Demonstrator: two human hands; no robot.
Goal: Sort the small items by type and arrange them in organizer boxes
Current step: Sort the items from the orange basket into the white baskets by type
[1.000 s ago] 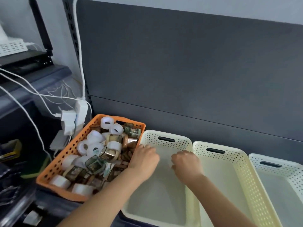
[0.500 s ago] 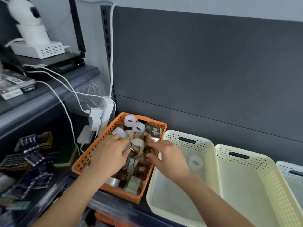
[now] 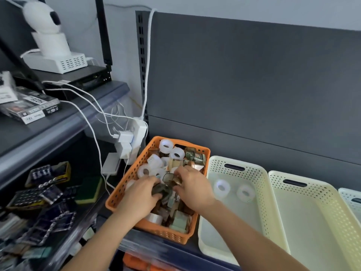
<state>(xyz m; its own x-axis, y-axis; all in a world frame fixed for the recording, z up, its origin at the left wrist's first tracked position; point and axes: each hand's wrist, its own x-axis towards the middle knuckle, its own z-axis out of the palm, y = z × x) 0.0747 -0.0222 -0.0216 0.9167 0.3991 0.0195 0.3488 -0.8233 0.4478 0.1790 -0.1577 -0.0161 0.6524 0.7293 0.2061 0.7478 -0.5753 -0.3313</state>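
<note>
1. The left hand (image 3: 140, 194) curls its fingers round a dark green packet (image 3: 162, 189) mid-way along the orange basket (image 3: 156, 231), probably to pull one type clear of the jumble.
2. The right hand (image 3: 192, 187), at its 3 o'clock, digs into the same heap; I cannot tell whether it grips anything.
3. Loose tape rolls (image 3: 166, 146) crowd the basket's 12 o'clock end.
4. At the basket's 3 o'clock, the first cream box (image 3: 214, 159) holds two sorted rolls (image 3: 221, 188), so it seems reserved for tape.
</note>
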